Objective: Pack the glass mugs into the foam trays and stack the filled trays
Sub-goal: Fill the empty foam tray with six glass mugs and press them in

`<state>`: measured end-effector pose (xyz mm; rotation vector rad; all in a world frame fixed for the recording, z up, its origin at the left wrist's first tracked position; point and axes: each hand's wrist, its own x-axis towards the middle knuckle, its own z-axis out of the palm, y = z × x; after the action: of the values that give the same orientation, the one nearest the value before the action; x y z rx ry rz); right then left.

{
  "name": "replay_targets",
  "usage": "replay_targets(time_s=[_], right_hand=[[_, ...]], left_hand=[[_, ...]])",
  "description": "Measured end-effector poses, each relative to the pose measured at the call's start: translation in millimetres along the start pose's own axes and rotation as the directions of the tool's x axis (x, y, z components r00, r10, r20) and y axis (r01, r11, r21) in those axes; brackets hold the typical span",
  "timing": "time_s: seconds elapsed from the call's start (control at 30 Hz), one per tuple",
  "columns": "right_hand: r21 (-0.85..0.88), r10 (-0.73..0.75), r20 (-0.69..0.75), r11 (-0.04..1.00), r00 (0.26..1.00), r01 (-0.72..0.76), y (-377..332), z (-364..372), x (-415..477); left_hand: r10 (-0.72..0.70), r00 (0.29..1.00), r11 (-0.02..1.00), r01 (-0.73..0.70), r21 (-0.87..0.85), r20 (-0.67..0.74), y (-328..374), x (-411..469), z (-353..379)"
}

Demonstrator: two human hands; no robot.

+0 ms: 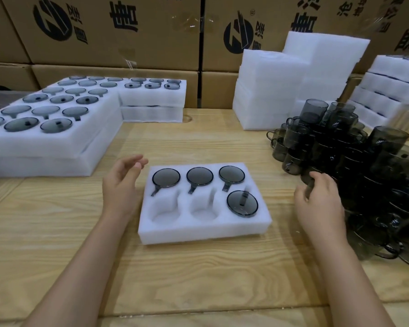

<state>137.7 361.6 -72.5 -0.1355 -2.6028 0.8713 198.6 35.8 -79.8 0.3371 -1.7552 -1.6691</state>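
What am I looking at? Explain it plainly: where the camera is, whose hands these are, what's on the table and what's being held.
There is no machine here. One camera worn on a person's head looks forward and down at their two bare hands.

On the wooden table lies a white foam tray with six pockets. Four hold smoky glass mugs; the two empty pockets are in the near row.

The left hand hovers open beside the tray and holds nothing. The right hand curls its fingers round one mug at the edge of the pile of loose mugs on the right.

Filled trays are stacked at the left. Plain white foam pieces are stacked at the back, in front of cardboard boxes.
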Motion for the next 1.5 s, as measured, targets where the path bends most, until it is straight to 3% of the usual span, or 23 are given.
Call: replay_targets(time_s=[0.13, 0.4, 0.63, 0.73, 0.83, 0.9, 1.1, 1.17, 1.27, 1.37, 1.5], right_hand=[[-0.132, 0.053, 0.130, 0.991, 0.990, -0.036, 0.9, 5.5, 1.7], [-0.101, -0.119, 0.092, 0.987, 0.989, 0.128, -10.8, 9.7, -9.5], [-0.055, -0.159, -0.026, 0.986, 0.987, 0.157, -7.2, 11.6, -9.7], [-0.053, -0.074, 0.091, 0.995, 0.993, 0.079, 1.1, 12.3, 1.0], [0.067, -0.058, 0.194, 0.997, 0.979, 0.046, 3.4, 15.4, 7.0], [0.129, -0.072, 0.153, 0.990, 0.986, 0.053, 1.0, 15.2, 4.1], [0.416, -0.014, -0.152, 0.906, 0.988, 0.077, -29.7, -0.4, -15.9], [0.490, -0.078, -0.184, 0.857, 0.980, 0.160, -48.6, -2.2, -29.1], [0.524, -0.241, -0.114, 0.810, 0.964, 0.264, -76.7, 1.4, -51.5], [0.466, -0.381, -0.027, 0.813, 0.924, 0.349, -95.4, 11.6, -66.0], [0.414, -0.432, 0.103, 0.837, 0.896, 0.357, -105.2, 23.3, -72.3]], left_hand=[[-0.134, 0.991, 0.990, 0.135, -0.044, 0.029, -13.5, 2.4, 4.6], [-0.169, 0.944, 0.976, 0.200, -0.086, 0.282, -17.7, 3.8, 1.5], [-0.221, 0.895, 0.965, 0.259, -0.047, 0.388, -23.2, 8.6, 1.4], [-0.235, 0.874, 0.963, 0.267, -0.017, 0.425, -20.2, 7.9, 1.8], [-0.240, 0.862, 0.964, 0.266, 0.003, 0.446, -17.5, 8.6, 1.5], [-0.241, 0.862, 0.966, 0.257, 0.026, 0.446, -15.2, 7.4, 2.2], [-0.185, 0.886, 0.979, 0.128, 0.158, 0.424, -13.3, 1.9, 8.1], [-0.178, 0.894, 0.978, 0.113, 0.176, 0.412, -14.3, 1.7, 9.8], [-0.173, 0.895, 0.976, 0.100, 0.194, 0.411, -15.9, 2.0, 11.1], [-0.158, 0.893, 0.974, 0.069, 0.218, 0.422, -17.8, 3.7, 11.5], [-0.153, 0.891, 0.976, 0.068, 0.207, 0.428, -18.8, 4.2, 11.8]])
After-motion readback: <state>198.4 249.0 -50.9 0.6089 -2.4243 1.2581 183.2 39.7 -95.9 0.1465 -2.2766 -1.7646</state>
